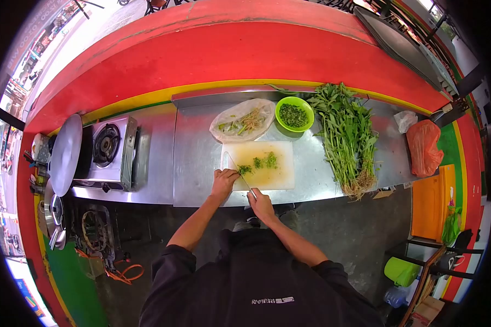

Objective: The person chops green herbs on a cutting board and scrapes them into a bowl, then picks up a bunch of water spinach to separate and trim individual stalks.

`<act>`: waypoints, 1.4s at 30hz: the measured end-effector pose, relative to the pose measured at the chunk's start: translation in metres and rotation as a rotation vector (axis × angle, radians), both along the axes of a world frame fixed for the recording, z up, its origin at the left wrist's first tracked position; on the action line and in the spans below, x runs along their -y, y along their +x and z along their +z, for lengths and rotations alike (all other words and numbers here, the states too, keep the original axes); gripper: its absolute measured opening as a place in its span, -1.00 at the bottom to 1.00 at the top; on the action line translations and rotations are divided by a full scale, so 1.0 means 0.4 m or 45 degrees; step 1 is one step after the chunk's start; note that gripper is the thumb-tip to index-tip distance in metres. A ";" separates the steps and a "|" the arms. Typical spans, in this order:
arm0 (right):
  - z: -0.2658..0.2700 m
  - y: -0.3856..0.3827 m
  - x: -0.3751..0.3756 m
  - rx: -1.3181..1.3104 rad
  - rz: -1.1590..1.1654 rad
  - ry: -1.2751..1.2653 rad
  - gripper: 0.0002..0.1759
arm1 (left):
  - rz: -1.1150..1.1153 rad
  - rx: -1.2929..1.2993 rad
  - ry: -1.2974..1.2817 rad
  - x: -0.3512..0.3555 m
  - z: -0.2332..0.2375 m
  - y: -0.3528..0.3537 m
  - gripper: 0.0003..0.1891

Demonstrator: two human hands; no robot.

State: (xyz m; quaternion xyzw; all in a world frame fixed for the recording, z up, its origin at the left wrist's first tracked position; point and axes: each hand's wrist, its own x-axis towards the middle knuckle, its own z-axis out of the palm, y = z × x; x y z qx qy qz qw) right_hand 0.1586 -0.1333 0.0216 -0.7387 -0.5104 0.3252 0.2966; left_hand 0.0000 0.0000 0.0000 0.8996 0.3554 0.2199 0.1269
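My right hand (262, 205) is closed around the handle of a knife (245, 181), whose blade slants up and left across the white cutting board (286, 177). My left hand (225, 183) rests at the board's left edge, its fingers curled close beside the blade; whatever lies under them is hidden. Chopped green leaves (245, 169) sit just right of the blade, with more small piles further right. Behind the board stand a bright green bowl (295, 128) of chopped greens and a clear plastic bag (218, 129) with stems and roots on it.
A large bunch of leafy stems with roots (346, 141) lies right of the board on the steel counter (196, 174). An orange-red plastic bag (423, 148) sits at the far right. To the left are a gas stove (114, 158) and a round metal lid (66, 155).
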 end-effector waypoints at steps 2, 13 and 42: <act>0.011 0.006 0.007 -0.072 0.010 0.033 -0.66 | 0.006 0.034 -0.042 0.002 0.005 0.006 -0.77; 0.018 0.000 -0.021 0.026 0.015 0.007 -0.68 | 0.023 0.054 -0.006 0.003 0.006 0.008 -0.80; 0.020 0.001 -0.039 -0.025 0.021 -0.010 -0.64 | 0.029 0.127 -0.022 0.008 0.012 -0.001 -0.81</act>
